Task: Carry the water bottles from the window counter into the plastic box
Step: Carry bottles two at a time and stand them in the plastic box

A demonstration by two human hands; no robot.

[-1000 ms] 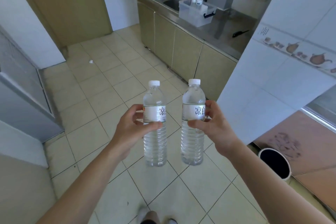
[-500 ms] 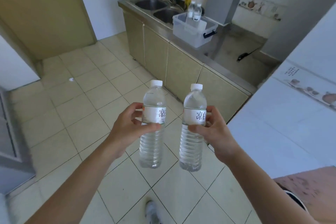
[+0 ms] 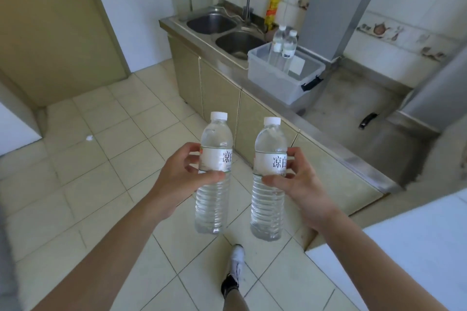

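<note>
My left hand (image 3: 180,179) grips one clear water bottle (image 3: 213,199) with a white cap and white label, held upright over the tiled floor. My right hand (image 3: 300,184) grips a second, matching water bottle (image 3: 267,207) upright beside it. The translucent plastic box (image 3: 273,81) stands ahead on the steel kitchen counter, to the right of the sink. Two water bottles (image 3: 284,48) stand upright inside the box at its back left. The box has a black latch on its right end.
A double steel sink (image 3: 227,33) with a tap lies left of the box. A black knife (image 3: 367,120) rests on the counter (image 3: 353,98) to the box's right. A white surface (image 3: 409,255) juts in at lower right. A closed door (image 3: 50,40) is at left. My shoe (image 3: 235,267) shows below.
The view has moved closer to the kitchen counter, and the box and sink now appear larger and nearer. Both hands still hold their bottles in the same way.
</note>
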